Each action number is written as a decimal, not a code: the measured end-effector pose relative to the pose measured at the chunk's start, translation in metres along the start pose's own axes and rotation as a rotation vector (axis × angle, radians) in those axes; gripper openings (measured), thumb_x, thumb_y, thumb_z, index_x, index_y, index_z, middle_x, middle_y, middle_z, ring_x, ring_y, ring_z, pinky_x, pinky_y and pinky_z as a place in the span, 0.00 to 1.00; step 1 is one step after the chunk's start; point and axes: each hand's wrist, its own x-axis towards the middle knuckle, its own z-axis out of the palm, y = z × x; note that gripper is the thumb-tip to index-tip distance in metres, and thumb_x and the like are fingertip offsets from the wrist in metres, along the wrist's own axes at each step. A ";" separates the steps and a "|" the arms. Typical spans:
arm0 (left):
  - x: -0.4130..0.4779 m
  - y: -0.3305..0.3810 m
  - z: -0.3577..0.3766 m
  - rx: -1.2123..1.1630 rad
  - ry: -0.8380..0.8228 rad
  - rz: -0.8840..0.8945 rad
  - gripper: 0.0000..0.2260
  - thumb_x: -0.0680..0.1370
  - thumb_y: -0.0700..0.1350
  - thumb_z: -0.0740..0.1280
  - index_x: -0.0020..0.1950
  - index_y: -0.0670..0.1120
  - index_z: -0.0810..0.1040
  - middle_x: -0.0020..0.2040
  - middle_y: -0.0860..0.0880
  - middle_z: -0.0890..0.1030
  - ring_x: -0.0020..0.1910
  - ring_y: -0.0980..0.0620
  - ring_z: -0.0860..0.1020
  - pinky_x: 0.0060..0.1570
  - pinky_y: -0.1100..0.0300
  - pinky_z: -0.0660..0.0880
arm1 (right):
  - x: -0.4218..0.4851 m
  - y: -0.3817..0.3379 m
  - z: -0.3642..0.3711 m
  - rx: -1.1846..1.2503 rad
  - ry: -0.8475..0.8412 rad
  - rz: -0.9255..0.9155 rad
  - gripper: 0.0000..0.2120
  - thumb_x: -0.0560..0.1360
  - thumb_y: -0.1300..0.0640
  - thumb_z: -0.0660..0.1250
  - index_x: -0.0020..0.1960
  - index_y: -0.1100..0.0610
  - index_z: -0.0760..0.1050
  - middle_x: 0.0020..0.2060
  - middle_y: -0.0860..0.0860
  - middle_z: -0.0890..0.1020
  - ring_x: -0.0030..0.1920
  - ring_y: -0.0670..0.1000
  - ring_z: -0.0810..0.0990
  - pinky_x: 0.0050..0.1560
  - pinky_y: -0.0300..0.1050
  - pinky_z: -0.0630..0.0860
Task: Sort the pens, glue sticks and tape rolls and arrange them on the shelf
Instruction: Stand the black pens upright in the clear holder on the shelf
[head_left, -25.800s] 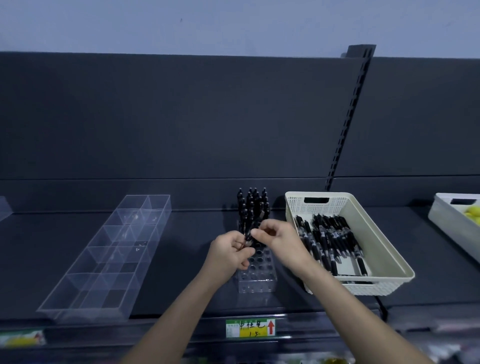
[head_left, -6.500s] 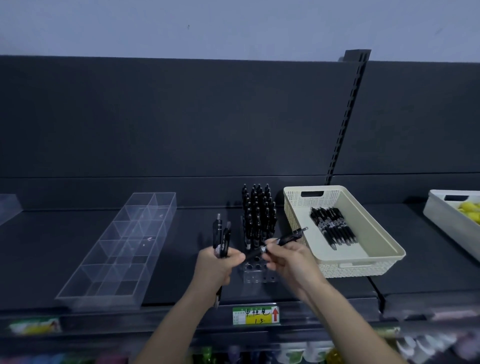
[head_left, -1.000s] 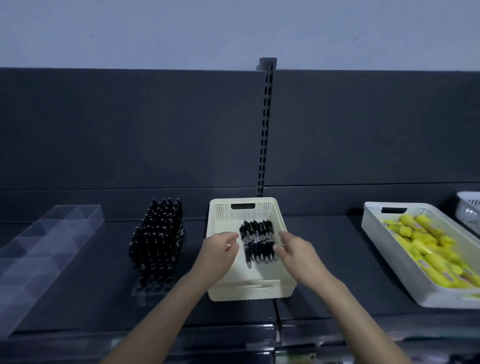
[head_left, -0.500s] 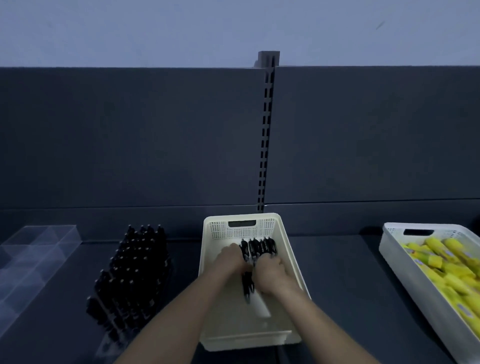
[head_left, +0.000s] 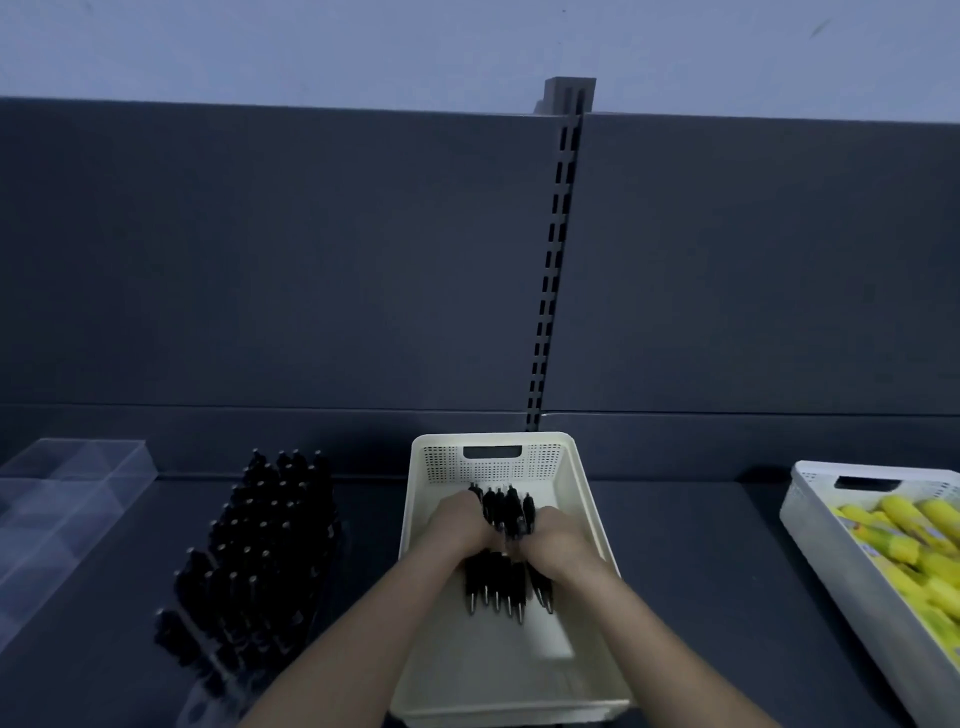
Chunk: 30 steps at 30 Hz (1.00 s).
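Observation:
A cream basket (head_left: 587, 499) stands on the dark shelf in the middle of the view. Inside it lies a bundle of several black pens (head_left: 501, 577), tips toward me. My left hand (head_left: 457, 525) and my right hand (head_left: 558, 538) press in on the bundle from both sides, fingers curled around it. To the left stands a clear pen holder (head_left: 249, 561) filled with several upright black pens. A white basket (head_left: 821, 525) at the right edge holds several yellow glue sticks (head_left: 914, 545).
A clear compartment organiser (head_left: 67, 499) sits at the far left of the shelf. The dark back panel and a slotted upright (head_left: 550, 291) rise behind the baskets. Bare shelf shows between the cream basket and the white basket.
Both hands have gone down into the cream basket and closed together around the pens. The view has dipped lower and moved nearer to the shelf.

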 end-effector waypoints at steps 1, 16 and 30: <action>0.000 0.001 0.001 -0.029 -0.005 -0.017 0.14 0.68 0.49 0.71 0.52 0.47 0.78 0.50 0.48 0.80 0.50 0.50 0.78 0.43 0.63 0.70 | -0.003 0.000 -0.003 0.017 0.038 -0.006 0.12 0.73 0.60 0.63 0.54 0.64 0.75 0.47 0.58 0.78 0.45 0.54 0.75 0.40 0.41 0.69; -0.005 0.038 0.037 0.069 0.122 -0.059 0.13 0.75 0.37 0.61 0.59 0.37 0.73 0.60 0.41 0.77 0.60 0.43 0.76 0.56 0.56 0.73 | -0.065 0.045 -0.059 0.859 0.097 -0.094 0.13 0.76 0.60 0.65 0.33 0.58 0.73 0.32 0.55 0.79 0.29 0.50 0.73 0.31 0.41 0.68; -0.157 0.030 -0.036 -0.971 0.303 0.201 0.05 0.72 0.36 0.71 0.38 0.41 0.76 0.33 0.46 0.77 0.34 0.50 0.75 0.40 0.58 0.72 | -0.130 0.030 -0.031 1.038 -0.125 -0.239 0.06 0.75 0.58 0.65 0.43 0.61 0.75 0.32 0.53 0.78 0.28 0.47 0.75 0.28 0.36 0.70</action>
